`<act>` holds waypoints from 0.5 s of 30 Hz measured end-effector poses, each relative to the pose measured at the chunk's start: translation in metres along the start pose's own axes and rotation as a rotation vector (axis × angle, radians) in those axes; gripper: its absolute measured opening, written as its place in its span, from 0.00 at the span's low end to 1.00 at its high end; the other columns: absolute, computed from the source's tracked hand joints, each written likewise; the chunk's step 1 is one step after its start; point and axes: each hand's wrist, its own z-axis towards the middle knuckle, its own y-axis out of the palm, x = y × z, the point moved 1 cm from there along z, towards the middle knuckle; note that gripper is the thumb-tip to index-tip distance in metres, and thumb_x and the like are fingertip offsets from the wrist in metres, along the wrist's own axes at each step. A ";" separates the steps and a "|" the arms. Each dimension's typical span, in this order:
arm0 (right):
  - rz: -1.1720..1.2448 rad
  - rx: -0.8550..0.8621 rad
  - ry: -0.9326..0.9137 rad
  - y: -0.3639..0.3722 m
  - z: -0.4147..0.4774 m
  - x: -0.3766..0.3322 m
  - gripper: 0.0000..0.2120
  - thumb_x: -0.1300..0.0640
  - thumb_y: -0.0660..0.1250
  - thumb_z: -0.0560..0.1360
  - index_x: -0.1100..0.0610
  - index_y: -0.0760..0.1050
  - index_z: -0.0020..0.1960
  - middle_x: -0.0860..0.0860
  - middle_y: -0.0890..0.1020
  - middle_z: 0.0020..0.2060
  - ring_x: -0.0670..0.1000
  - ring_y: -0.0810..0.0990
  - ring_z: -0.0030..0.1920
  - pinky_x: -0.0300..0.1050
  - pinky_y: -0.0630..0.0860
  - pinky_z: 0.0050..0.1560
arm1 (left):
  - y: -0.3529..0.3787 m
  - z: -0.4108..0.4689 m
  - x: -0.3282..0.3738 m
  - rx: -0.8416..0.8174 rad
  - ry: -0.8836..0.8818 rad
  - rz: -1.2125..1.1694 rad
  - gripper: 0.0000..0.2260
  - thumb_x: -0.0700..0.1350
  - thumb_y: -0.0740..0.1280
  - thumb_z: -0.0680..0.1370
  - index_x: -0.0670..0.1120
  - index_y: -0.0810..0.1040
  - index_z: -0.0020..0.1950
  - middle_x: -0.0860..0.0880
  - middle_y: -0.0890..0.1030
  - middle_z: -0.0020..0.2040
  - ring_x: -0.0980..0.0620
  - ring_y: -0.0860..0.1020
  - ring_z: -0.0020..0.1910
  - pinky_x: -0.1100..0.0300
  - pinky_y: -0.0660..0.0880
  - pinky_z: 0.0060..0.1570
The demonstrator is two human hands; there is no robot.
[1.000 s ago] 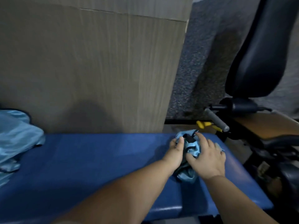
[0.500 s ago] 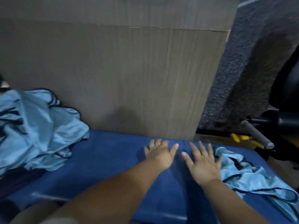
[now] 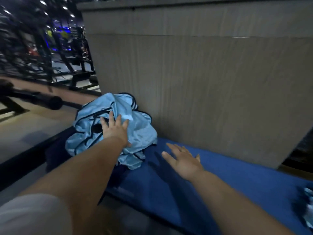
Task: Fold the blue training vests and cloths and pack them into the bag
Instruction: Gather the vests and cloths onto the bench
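On the blue padded bench (image 3: 228, 180), at its left end, sits a crumpled pile of light blue training vests (image 3: 116, 126) with dark trim. The pile leans close to the tall wooden panel (image 3: 203, 85) that stands right behind the bench. The left hand (image 3: 115, 128) lies on top of the pile, fingers spread wide and flat on the shiny cloth, not pinching any of it. The right hand (image 3: 182, 159) is over the bare blue pad just to the right of the pile, palm down, fingers apart and holding nothing; I cannot tell if it touches the pad. Its dark shadow falls on the pad beside it. Far to the right, at the edge of the view, a small bit of another light blue vest (image 3: 307, 207) lies on the bench, well apart from the pile. A pale sleeve (image 3: 30, 216) shows at the bottom left. Beyond the bench on the left are dark, blurry gym machines (image 3: 42, 48).
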 end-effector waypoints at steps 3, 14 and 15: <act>0.007 -0.021 -0.007 0.006 0.014 -0.019 0.33 0.28 0.44 0.75 0.37 0.48 0.78 0.42 0.52 0.79 0.49 0.46 0.79 0.67 0.39 0.73 | 0.012 0.011 -0.007 0.033 0.034 0.050 0.51 0.68 0.68 0.70 0.54 0.38 0.79 0.46 0.38 0.80 0.37 0.33 0.76 0.31 0.38 0.70; 0.206 -0.076 0.012 0.015 0.053 -0.035 0.35 0.26 0.47 0.74 0.38 0.50 0.77 0.43 0.54 0.78 0.49 0.52 0.78 0.63 0.47 0.75 | 0.027 0.034 -0.011 0.135 0.080 -0.165 0.23 0.44 0.64 0.78 0.44 0.66 0.73 0.43 0.77 0.61 0.42 0.73 0.62 0.51 0.71 0.59; 0.282 -0.078 0.004 0.015 0.054 -0.036 0.35 0.27 0.49 0.74 0.39 0.51 0.78 0.44 0.55 0.78 0.49 0.53 0.77 0.60 0.50 0.76 | 0.025 0.032 -0.008 0.148 0.095 -0.206 0.17 0.42 0.61 0.78 0.45 0.72 0.67 0.43 0.78 0.59 0.42 0.74 0.61 0.50 0.71 0.58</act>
